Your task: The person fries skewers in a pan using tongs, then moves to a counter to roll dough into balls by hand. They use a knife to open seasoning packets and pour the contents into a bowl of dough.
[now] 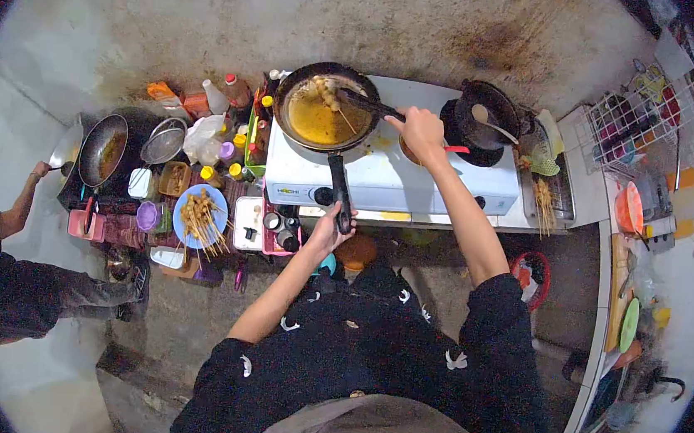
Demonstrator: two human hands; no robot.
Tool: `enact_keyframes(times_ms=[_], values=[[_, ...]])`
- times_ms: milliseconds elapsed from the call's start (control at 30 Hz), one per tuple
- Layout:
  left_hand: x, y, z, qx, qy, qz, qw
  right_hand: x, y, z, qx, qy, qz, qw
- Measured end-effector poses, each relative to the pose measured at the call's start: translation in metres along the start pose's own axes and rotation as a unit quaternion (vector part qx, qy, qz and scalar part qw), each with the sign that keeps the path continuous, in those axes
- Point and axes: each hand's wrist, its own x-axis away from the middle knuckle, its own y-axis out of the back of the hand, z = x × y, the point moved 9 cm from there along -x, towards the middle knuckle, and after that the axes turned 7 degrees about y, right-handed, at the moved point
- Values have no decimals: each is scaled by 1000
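A frying pan [291, 130] with oily yellow-brown liquid stands on the white stove [391, 191]. Its black handle [337, 174] points toward me, and the end rests in the closed fingers of my left hand [331, 230]. My right hand [419, 132] grips a long black cooking utensil [374, 106], whose exact kind I cannot make out. The far end of that utensil reaches into the pan, by skewered round pieces [324, 91] at the back. One thin stick slants across the liquid.
Right of the pan sits a dark wok [483, 104] with a ladle [494, 124]. A blue plate of skewers [190, 193], bottles and tubs crowd the left. More skewers [544, 198] lie on a tray at right. Another person [3, 275] works at a second pan [103, 143].
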Motion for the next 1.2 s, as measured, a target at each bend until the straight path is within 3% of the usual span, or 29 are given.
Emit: enact_keyframes(times_ms=[200, 333, 733, 933, 1200], values=[[2, -5, -1, -4, -1, -2, 1000, -4, 18, 29, 37, 56, -59, 996], [7, -7, -4, -9, -7, -21, 1000, -8, 4, 52, 87, 110, -14, 990], [-4, 3, 4, 8, 23, 6, 1000, -8, 5, 19, 30, 32, -40, 998], [-3, -2, 3, -1, 24, 23, 999, -11, -1, 41, 75, 73, -14, 994], [10, -12, -4, -4, -2, -14, 1000, -12, 2, 26, 57, 54, -55, 995]])
